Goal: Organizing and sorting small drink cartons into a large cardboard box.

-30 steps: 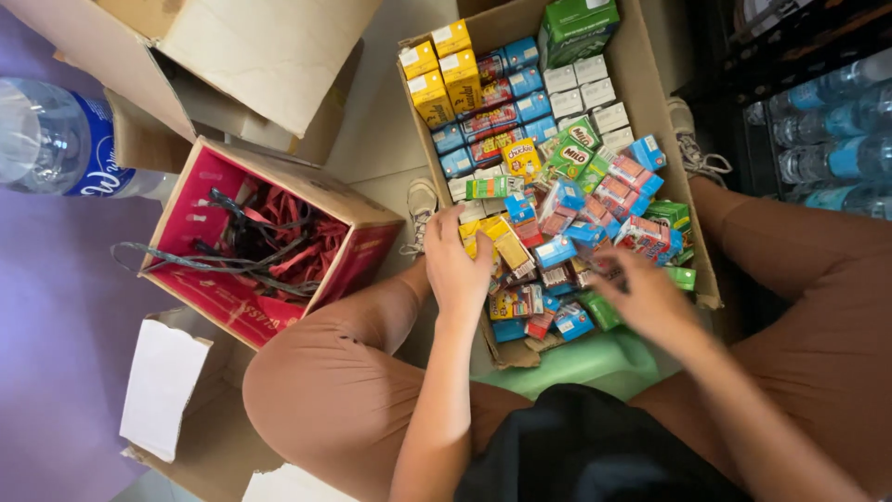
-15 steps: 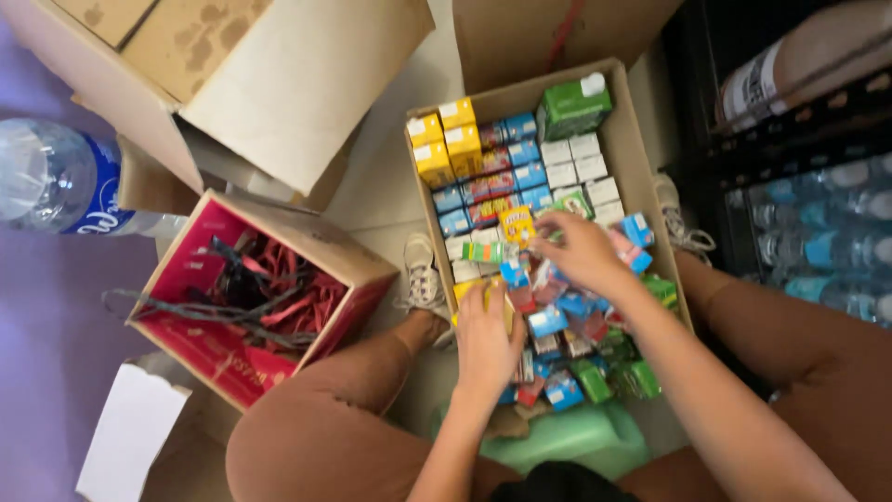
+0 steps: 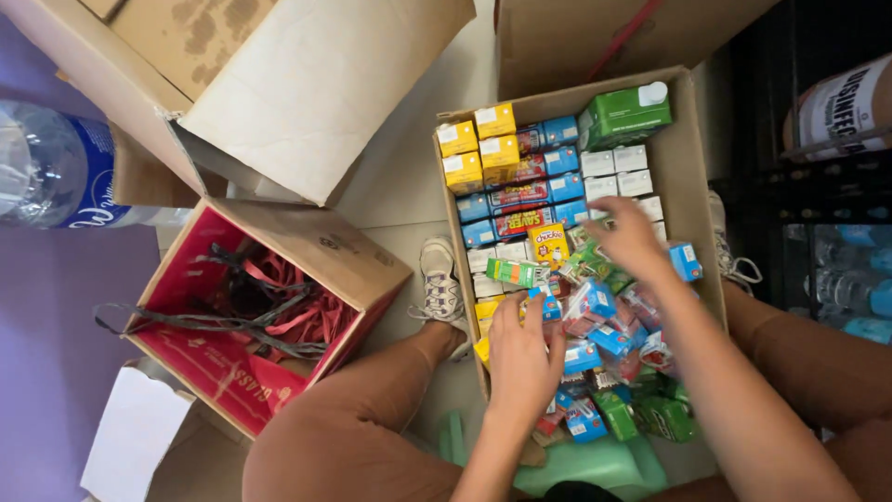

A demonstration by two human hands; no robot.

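Left hand [image 3: 522, 358] palm down, fingers loosely spread, pressed flat on the loose heap of small cartons [image 3: 595, 349] in the near half of the cardboard box [image 3: 699, 186]; fingertips touching a blue-and-white pack [image 3: 548, 307], nothing pinched as far as visible. Right hand [image 3: 632, 240] further in, over the middle of the box, fingers curled slightly and part open, resting among green and blue packs; whether anything is gripped under the palm: cannot tell, hidden by the hand's back. Cartons: small rectangular, glossy printed card, yellow [image 3: 495, 121], blue, red, white and green; far half stacked in neat rows, near half jumbled at all angles. One bigger green carton w/ white cap [image 3: 624, 115] lying in the far right corner. Box plain brown corrugated, flaps open, sitting on the floor btwn the person's legs. To the left, a red-lined box [image 3: 214, 363] holding tangled red and grey straps [image 3: 260, 311]; above it a big open brown box [image 3: 307, 84], stained. Clear plastic bottle [image 3: 56, 167] w/ blue label cut off at left edge. Something pale green and plastic [image 3: 595, 469] at the bottom edge, partly hidden, not identifiable.
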